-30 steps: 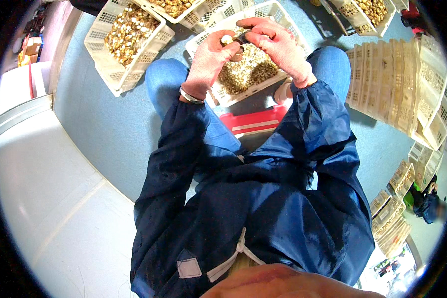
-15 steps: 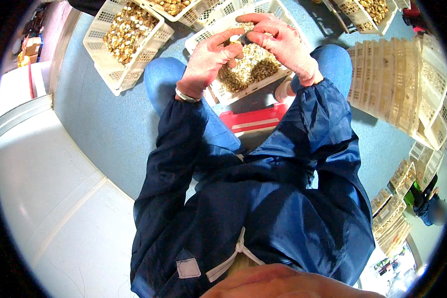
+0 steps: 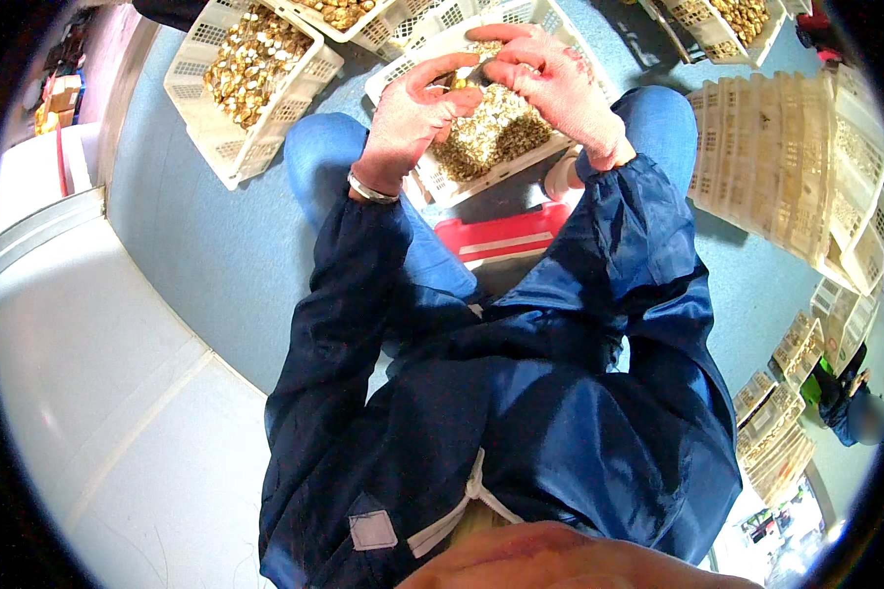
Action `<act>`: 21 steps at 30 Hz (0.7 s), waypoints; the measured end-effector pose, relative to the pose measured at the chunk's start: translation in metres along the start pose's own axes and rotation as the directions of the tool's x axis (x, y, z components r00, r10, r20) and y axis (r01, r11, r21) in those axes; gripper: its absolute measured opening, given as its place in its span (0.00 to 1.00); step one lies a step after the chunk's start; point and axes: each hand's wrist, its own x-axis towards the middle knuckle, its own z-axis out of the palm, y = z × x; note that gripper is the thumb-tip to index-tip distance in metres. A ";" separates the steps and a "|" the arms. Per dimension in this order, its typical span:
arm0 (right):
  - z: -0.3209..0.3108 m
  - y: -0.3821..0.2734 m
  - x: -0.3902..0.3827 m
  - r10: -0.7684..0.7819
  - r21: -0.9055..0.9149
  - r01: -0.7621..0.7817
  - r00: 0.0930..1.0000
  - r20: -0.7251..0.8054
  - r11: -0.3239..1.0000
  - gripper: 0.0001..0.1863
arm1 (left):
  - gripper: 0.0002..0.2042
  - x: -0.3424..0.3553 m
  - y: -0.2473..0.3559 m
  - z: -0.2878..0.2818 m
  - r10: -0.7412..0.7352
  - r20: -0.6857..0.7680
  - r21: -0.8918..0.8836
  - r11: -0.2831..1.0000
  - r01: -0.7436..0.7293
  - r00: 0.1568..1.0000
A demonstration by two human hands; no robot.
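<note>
Both my hands wear pink gloves and are raised close together over a white slatted crate (image 3: 580, 49) between my knees. My left hand (image 3: 403, 128) has its fingers bent inward in a pinch; a small yellowish piece (image 3: 461, 82) shows near its fingertips. My right hand (image 3: 560, 93) reaches in from the other side, fingers curled, its tips almost meeting the left ones. What its fingers hold is too small to make out. Below the hands, the crate holds a heap of small pale and brown trimmings (image 3: 491, 137), partly hidden by the gloves.
A white crate of golden-brown, mushroom-like pieces (image 3: 255, 64) stands at the far left, and another filled crate (image 3: 737, 20) at the far right. Nested white crates (image 3: 766, 167) lean right of my knee. A red-and-white object (image 3: 501, 236) lies between my legs. Another person (image 3: 840, 393) is at the right edge.
The hands stay over the crate with only small finger shifts. The left fingers bend slightly differently, and the right hand has moved slightly left.
</note>
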 end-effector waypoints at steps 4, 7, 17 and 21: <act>-0.005 0.003 -0.001 -0.005 0.006 0.005 0.999 -0.052 1.000 0.12 | 0.25 0.003 0.004 0.001 -0.098 -0.024 0.141 0.985 0.100 0.995; 0.005 0.004 -0.002 -0.039 0.023 0.040 0.999 -0.038 0.999 0.11 | 0.25 0.004 -0.007 -0.007 -0.019 0.031 0.005 1.000 0.019 0.999; 0.003 0.003 -0.002 0.003 0.052 0.001 0.998 -0.064 0.999 0.11 | 0.27 0.000 0.004 0.003 -0.060 0.005 0.056 0.997 0.059 0.998; -0.009 -0.006 0.000 0.093 0.113 -0.086 0.994 -0.060 0.990 0.11 | 0.24 -0.002 0.007 -0.002 -0.120 0.051 -0.041 0.992 0.122 0.991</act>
